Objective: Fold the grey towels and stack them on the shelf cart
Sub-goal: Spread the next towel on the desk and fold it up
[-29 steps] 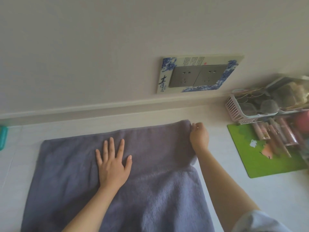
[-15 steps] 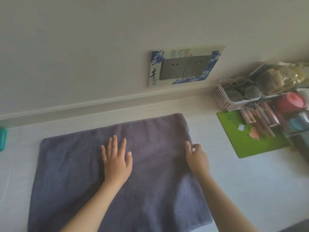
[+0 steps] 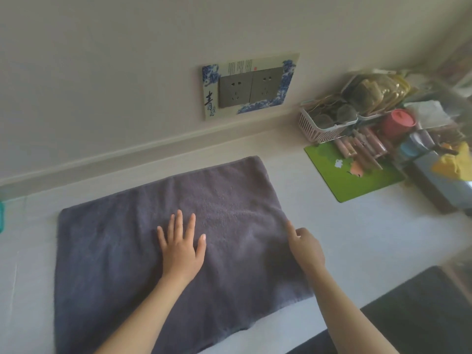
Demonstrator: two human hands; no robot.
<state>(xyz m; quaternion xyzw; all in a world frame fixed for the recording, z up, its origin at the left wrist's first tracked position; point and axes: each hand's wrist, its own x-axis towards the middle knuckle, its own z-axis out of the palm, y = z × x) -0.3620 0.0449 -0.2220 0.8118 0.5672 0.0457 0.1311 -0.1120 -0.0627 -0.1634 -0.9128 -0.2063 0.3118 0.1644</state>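
While the left hand (image 3: pixel 181 247) lies flat with fingers spread and straight on the middle of the dark grey terry towel (image 3: pixel 107 251), the right hand (image 3: pixel 305 247) sits at the towel's right edge, index finger stretched onto the cloth and the other fingers loosely curled; whether it pinches the edge cannot be told. The towel lies spread as a rectangle on the pale white bench (image 3: pixel 357 238), its far edge near the wall and its near edge reaching the front of the bench. On the wall behind it hangs a double grey socket plate (image 3: pixel 250 87) framed by a blue-and-white patterned surround (image 3: pixel 210 98). To the right, well apart from the towel, a bright green mat (image 3: pixel 339 185) lies on the bench, with several pinkish tubes (image 3: pixel 357 149) on its far side. Just behind the mat stands a pink slatted plastic basket (image 3: pixel 313 129), and beside that a pink lidded pot (image 3: pixel 397 122). A teal object (image 3: pixel 1 213) shows at the left edge.
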